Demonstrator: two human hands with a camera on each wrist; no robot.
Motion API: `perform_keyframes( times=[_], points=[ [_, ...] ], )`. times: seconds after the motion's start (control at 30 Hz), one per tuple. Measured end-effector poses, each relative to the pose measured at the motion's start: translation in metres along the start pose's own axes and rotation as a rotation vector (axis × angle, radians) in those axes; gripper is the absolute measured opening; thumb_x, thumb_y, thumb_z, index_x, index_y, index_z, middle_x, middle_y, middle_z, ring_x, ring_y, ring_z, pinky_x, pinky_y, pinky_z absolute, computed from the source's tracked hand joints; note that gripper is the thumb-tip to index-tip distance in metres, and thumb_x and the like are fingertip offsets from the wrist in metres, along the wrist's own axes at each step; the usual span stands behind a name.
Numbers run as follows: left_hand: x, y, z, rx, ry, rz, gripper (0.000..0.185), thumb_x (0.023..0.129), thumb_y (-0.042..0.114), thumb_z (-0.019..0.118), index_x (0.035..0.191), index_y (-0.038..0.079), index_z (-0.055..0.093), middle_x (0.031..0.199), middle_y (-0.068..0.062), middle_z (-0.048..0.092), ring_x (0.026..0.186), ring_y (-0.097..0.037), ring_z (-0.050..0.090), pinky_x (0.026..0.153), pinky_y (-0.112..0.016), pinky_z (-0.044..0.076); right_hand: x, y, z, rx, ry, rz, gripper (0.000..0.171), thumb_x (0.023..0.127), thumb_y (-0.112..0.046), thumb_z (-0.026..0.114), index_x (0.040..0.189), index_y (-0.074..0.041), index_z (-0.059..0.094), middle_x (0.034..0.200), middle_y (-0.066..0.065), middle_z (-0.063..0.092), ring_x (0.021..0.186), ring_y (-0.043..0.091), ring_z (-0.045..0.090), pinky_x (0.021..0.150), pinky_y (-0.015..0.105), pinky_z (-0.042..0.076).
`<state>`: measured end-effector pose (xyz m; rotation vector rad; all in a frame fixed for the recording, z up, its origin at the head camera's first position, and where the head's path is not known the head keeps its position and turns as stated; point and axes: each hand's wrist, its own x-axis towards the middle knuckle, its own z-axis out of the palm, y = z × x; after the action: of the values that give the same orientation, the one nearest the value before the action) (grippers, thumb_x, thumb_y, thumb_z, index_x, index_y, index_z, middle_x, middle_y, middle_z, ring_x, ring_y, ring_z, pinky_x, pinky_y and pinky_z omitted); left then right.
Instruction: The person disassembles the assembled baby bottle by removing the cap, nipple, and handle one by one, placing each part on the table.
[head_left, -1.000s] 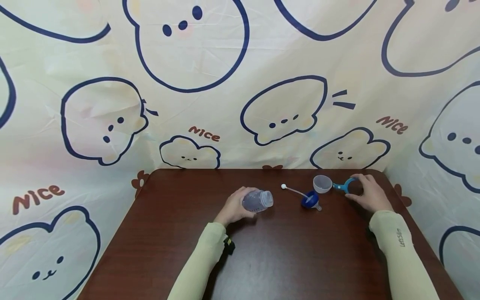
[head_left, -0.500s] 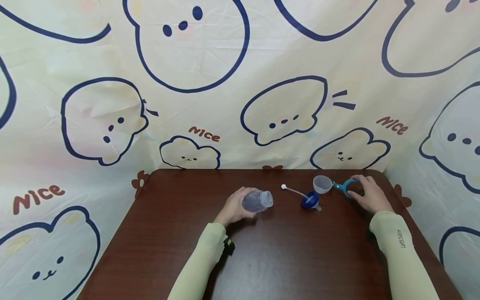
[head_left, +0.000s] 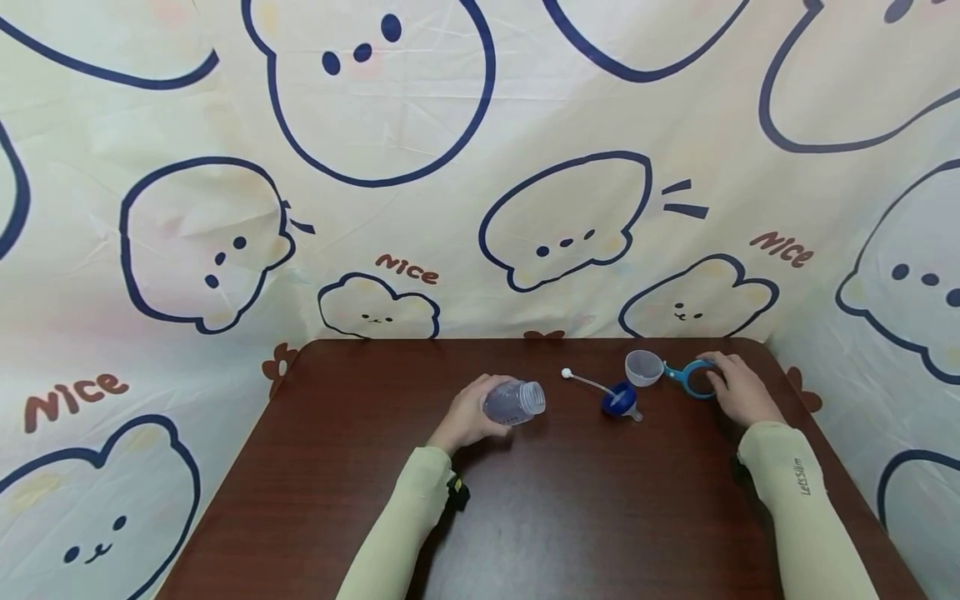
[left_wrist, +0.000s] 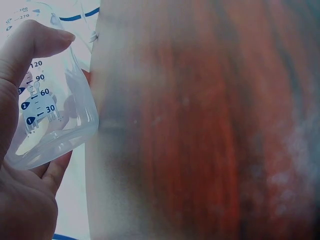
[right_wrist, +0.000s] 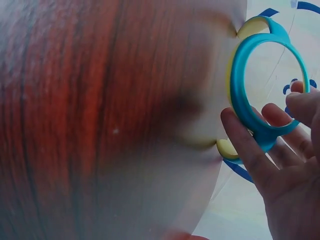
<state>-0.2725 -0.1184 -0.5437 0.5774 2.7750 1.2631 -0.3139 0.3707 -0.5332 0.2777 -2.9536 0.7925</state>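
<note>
A clear bottle (head_left: 514, 401) is held on its side near the middle of the brown table (head_left: 525, 517), gripped by the curled fingers of the left hand (head_left: 468, 414). A blue ring (head_left: 694, 377) at the far right is pinched by the right hand (head_left: 738, 389). Between them lie a small cup (head_left: 643, 367) and a blue lid (head_left: 618, 397).

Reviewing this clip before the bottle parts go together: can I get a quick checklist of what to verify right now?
1. Left hand grips the bottle: ok, fingers curl round it.
2. Bottle mouth uncovered: ok, open threaded neck faces right.
3. Right hand holds the ring: ok, fingers pinch its rim in the right wrist view.
4. Ring lifted off the table: cannot tell.
5. Cap clear of both hands: ok.
6. Blue lid with straw within reach: ok, lying between the hands.
</note>
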Motion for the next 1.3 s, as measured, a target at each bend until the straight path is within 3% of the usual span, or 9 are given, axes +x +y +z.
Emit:
perform_keyframes(
  times=[0.53,0.83,1.3],
  points=[
    [-0.002,0.002,0.002,0.01,0.002,0.001,0.083,0.069,0.013,0.095,0.139,0.037,0.058,0.128,0.002,0.062,0.117,-0.025,0.058,0.097,-0.052,0.051,-0.001,0.003,0.001,-0.021,-0.026,0.006,0.036,0.107,-0.006,0.046,0.142,-0.001,0.052,0.125,0.03,0.053,0.11,0.047,0.056,0.093,0.067,0.045],
    [0.0,0.0,0.001,0.009,-0.007,-0.018,0.082,0.069,0.014,0.095,0.139,0.038,0.058,0.128,0.002,0.061,0.117,-0.025,0.057,0.096,-0.052,0.051,-0.001,0.003,0.001,-0.023,-0.041,-0.001,0.045,0.105,-0.009,0.053,0.149,-0.002,0.047,0.135,0.033,0.048,0.121,0.053,0.051,0.1,0.072,0.041],
    [0.0,0.0,0.0,-0.013,-0.012,-0.028,0.082,0.069,0.014,0.095,0.138,0.04,0.058,0.129,0.003,0.06,0.117,-0.025,0.056,0.095,-0.052,0.052,-0.008,0.002,-0.009,-0.058,-0.023,-0.005,0.054,0.099,-0.008,0.063,0.149,0.0,0.046,0.136,0.034,0.047,0.117,0.053,0.053,0.095,0.071,0.044]
  ],
)
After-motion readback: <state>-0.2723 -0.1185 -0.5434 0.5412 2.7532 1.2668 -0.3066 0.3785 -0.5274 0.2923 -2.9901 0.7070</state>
